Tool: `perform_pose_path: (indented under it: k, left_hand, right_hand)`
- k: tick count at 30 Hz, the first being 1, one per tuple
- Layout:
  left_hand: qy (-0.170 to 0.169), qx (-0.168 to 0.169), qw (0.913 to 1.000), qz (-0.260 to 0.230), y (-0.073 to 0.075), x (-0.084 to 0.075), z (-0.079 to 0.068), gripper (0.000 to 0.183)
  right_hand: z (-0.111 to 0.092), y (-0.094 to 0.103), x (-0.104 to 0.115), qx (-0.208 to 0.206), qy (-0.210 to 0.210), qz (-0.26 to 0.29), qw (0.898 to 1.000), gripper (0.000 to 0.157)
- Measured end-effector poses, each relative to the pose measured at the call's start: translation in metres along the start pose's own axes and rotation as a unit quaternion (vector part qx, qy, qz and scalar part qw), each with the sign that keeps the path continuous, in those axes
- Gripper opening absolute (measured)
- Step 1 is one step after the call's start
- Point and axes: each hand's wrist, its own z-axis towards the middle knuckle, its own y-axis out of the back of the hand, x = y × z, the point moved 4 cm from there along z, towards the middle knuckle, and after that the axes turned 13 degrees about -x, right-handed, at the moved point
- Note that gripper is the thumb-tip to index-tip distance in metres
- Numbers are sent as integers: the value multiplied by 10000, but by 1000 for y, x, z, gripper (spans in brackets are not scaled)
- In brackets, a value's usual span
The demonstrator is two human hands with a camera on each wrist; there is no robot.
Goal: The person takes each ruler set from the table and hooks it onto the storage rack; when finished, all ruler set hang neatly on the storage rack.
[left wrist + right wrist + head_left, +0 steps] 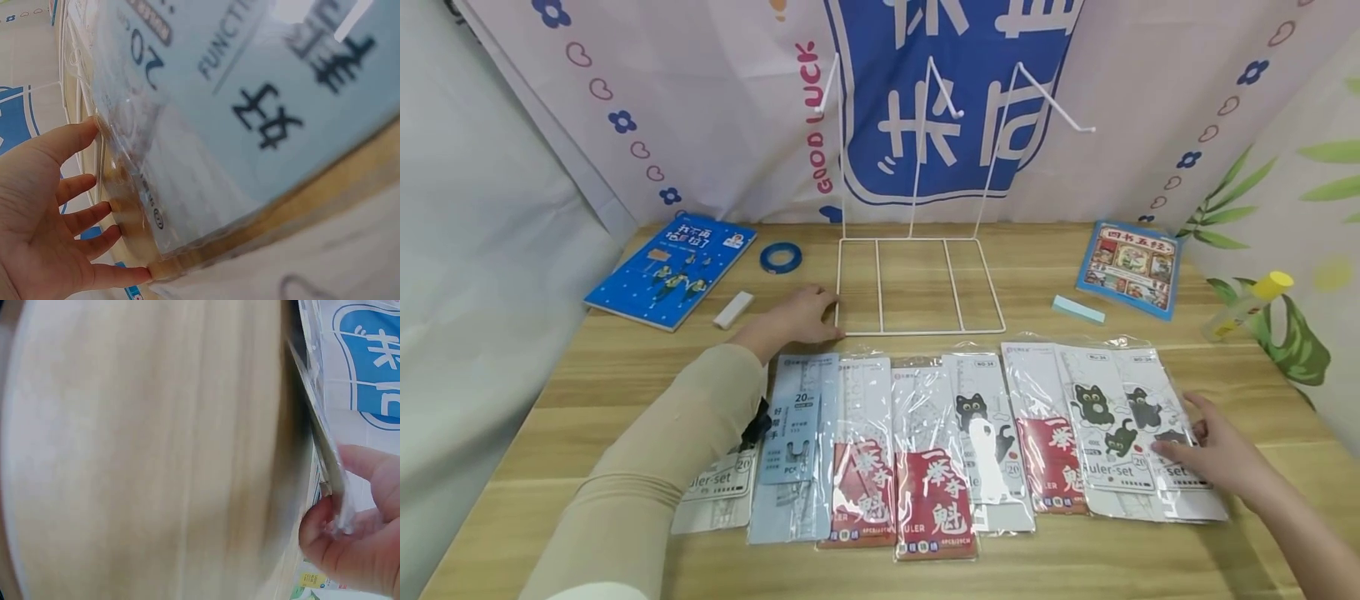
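Shop-like stationery setting in a cloth-draped bay; whether the surrounding room is a store, studio or home cannot be determined. A white wire hook rack [913,239] at upper centre stands on a wood-grain table [602,375], with plastic-sleeved ruler sets [925,425] in a row across the lower centre and a blue book [672,271] at left. Behind hangs a printed curtain [730,108] lettered "GOOD LUCK", flanked by plain white cloth [490,250] at left and leaf-patterned cloth [1300,250] at right.

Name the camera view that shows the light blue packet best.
The head view: it shows nearly the whole front of the light blue packet. The left wrist view shows its lettering larger, but tilted and partly cut off. In the right wrist view, it cannot be made out.
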Motion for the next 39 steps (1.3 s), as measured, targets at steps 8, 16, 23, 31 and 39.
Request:
perform_pose_path:
  k: [8,16,23,31,39]
  left_hand:
    - [5,-13,10000,-29,1,0,1,73]
    - [22,-46,9999,-140,10,-5,4,73]
    - [28,-11,9999,-112,8,-5,4,73]
    - [51,-43,9999,-144,2,1,0,73]
    - [-47,-123,9995,-271,-1,1,0,72]
  right_hand:
    - [0,7,-4,-312,-153,1190,9923,62]
    - [8,49,2,-1502,77,1792,9722,59]
    - [13,77,66,-1772,591,4327,8820,60]
    - [26,84,155,-1181,1504,5162,8349,62]
    - [37,78,177,-1075,1307,5010,8488,65]
